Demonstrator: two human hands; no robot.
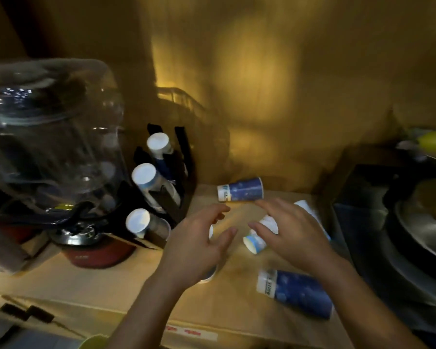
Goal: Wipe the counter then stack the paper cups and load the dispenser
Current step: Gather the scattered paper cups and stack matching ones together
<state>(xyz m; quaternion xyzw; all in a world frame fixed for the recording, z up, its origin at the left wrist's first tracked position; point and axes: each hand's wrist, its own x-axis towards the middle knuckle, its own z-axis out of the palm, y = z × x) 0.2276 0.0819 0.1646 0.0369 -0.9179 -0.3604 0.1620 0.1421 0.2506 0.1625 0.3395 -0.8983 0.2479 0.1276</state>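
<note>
Blue-and-white paper cups lie on their sides on a cardboard counter (106, 280). One cup (240, 189) lies at the back, another (293, 293) at the front right, and a small one (255, 243) sits under my right hand (290, 230). A further cup (310, 210) shows behind that hand. My left hand (199, 243) hovers with fingers spread over a cup that is mostly hidden beneath it. Both hands hold nothing. A black cup dispenser rack (171, 195) at the left holds three stacks of cups, bases up.
A large clear water bottle (48, 147) on a red-based stand (98, 255) fills the left. Dark metal pans (423, 227) and a black box crowd the right. A wire rack (181, 102) stands at the back wall. A yellow-green cup rim (93, 342) shows at the bottom edge.
</note>
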